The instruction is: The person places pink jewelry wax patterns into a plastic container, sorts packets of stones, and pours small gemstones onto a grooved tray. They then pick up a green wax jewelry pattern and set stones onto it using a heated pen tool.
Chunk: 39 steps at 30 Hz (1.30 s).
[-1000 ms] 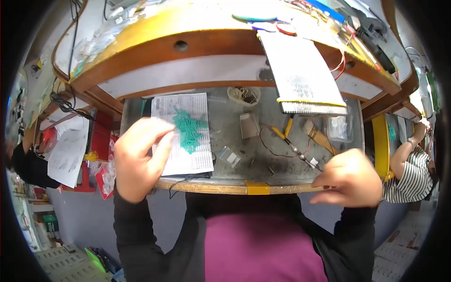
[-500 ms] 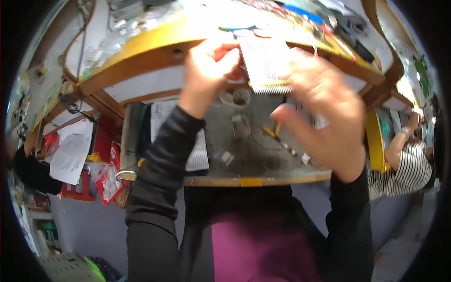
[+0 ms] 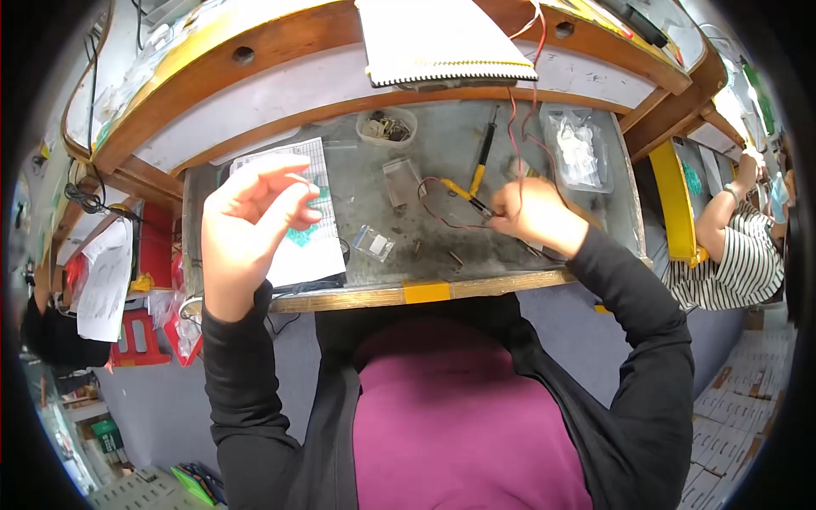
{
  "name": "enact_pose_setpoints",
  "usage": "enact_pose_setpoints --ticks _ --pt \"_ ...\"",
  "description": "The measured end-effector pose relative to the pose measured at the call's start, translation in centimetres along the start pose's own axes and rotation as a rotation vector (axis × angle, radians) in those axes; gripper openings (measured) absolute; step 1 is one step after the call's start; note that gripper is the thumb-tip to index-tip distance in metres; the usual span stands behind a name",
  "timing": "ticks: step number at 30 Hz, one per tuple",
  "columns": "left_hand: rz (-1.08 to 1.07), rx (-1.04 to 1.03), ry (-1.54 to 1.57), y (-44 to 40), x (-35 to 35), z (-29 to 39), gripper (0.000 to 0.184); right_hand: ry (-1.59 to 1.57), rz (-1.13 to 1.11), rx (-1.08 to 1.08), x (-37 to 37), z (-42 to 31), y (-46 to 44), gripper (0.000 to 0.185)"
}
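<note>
My left hand is raised over the left side of the bench, above a printed sheet with small green pieces on it. Its fingers are bent, with thumb and forefinger apart and nothing visible between them. Down at the bench, my right hand is closed at the dark end of the yellow-handled pliers; what its fingers hold is hidden. A thin dark red wire loops beside the pliers to those fingers. Behind them lies a black-and-yellow pen-shaped tool.
A spiral-bound pad lies on the raised shelf, with red and white wires hanging beside it. On the bench are a round tub of small parts, a clear box, a small bag and a tray of white pieces. People sit at both sides.
Both hands have come away from the pad, which now rests on the shelf. My left hand moved left and down; my right hand went down to the bench beside the pliers and closed.
</note>
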<state>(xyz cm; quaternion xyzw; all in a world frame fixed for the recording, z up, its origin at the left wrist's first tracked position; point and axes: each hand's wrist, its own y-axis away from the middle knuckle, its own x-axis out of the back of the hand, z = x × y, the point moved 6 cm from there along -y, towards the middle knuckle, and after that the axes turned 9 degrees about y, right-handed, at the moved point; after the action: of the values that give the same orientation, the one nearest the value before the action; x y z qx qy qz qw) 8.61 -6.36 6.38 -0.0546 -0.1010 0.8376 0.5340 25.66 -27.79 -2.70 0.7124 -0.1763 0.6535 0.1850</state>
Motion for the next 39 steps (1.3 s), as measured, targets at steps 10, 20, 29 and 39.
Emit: enact_pose_setpoints --ticks 10,20,29,39 --pt "-0.029 -0.076 -0.092 2.3 -2.9 -1.2 0.004 -1.382 0.650 0.171 8.8 -1.1 8.3 0.017" --pt "-0.280 -0.515 -0.125 3.6 -10.5 3.1 0.031 -2.068 0.635 0.205 6.9 -3.2 8.4 0.022" --pt "-0.336 -0.579 -0.182 3.6 -10.6 3.2 0.062 -2.102 0.542 0.053 5.4 -3.3 7.7 0.020" --pt "-0.446 -0.703 -0.257 2.5 -11.3 3.6 0.028 -2.272 0.476 -0.112 3.7 -3.4 7.0 0.018"
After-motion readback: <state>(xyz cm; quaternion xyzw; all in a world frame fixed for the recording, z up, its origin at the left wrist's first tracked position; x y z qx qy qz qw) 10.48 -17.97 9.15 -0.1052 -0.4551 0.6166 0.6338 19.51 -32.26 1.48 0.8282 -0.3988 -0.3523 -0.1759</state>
